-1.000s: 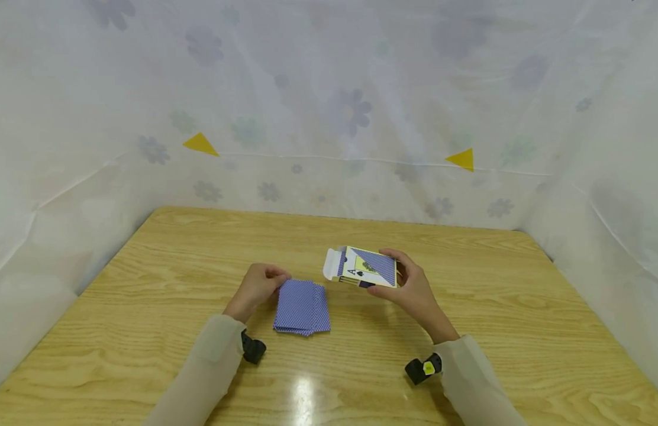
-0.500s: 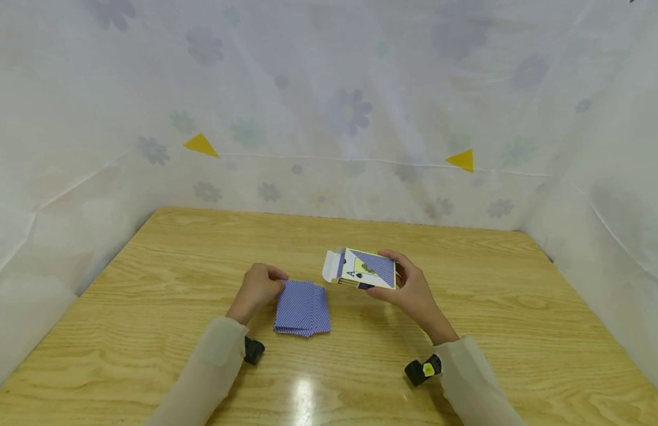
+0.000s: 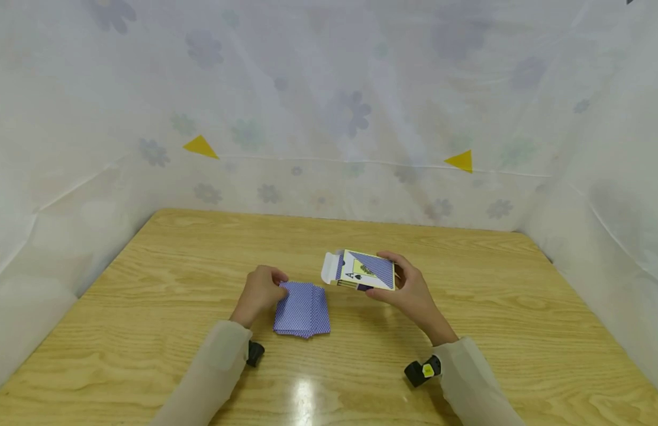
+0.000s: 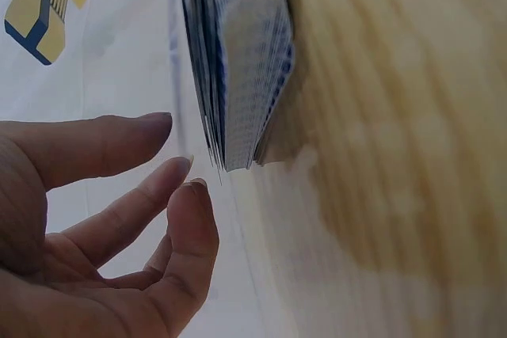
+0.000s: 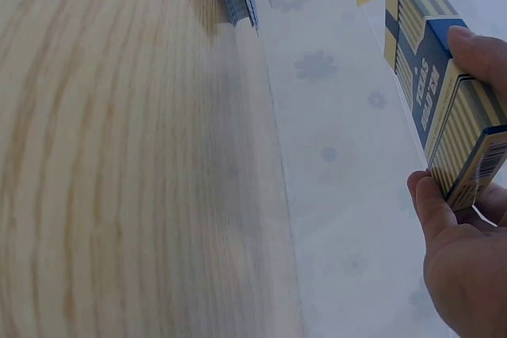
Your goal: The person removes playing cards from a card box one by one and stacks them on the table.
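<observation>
The table (image 3: 467,266) is running back to a floral curtain (image 3: 318,77), which is hanging behind its far edge and alongside both side edges. The cards (image 3: 298,312) are lying on the wood near the middle, well apart from those edges. A gap is separating them from the card box (image 3: 368,270), which is hovering above the surface to their right.

The left hand (image 3: 260,291) is reaching in at the far left corner of the cards. Its thumb and fingers are bending loosely and standing apart, with nothing showing between them; whether a fingertip is touching a card, I cannot tell. The right hand (image 3: 411,290) is gripping the card box by its right end, the thumb pressing the near side and the fingers wrapping the far side. Both forearms are slanting inward from the near edge, each wrist wearing a black camera.

The card box is showing an ace of spades on its upward face and "Texas Hold'em" on one narrow side. Its white flap (image 3: 330,268) is hanging open toward the left. What the box is containing, I cannot tell. The cards are stacking backs up, some sticking out to the right.
</observation>
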A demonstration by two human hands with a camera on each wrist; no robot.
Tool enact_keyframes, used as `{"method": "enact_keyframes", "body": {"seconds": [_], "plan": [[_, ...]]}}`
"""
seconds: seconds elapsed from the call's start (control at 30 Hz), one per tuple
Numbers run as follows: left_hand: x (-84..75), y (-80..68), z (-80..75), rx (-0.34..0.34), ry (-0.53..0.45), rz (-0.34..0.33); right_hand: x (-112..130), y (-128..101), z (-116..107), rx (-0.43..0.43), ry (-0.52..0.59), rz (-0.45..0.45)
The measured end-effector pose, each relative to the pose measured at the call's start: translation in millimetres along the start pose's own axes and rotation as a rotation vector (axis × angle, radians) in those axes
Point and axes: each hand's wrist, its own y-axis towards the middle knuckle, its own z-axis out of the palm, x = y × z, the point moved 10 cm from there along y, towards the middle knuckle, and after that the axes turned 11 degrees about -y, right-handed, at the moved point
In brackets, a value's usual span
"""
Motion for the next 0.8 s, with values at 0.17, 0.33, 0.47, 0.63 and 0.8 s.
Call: {"method": "enact_keyframes", "body": {"seconds": [0.17, 0.33, 0.47, 0.63, 0.8], "plan": [[0.2, -0.1, 0.3, 0.008, 0.029, 0.005, -0.2, 1.0, 1.2, 0.003, 0.005, 0.005], [-3.2, -1.4, -2.8, -0.015, 0.010, 0.009, 2.1, 1.0, 4.5, 0.013, 0.018, -0.011], [-11.2, -2.7, -4.9, -0.033, -0.040, 0.032, 3.2, 1.4, 7.3, 0.020, 0.022, -0.016], [-24.3, -4.7, -1.3, -0.033, -0.087, 0.064, 6.2, 1.2, 10.7, 0.023, 0.016, -0.030], [-35.5, -8.7, 7.6, -0.009, -0.159, 0.063, 8.7, 1.1, 15.4, 0.029, 0.019, -0.037]]}}
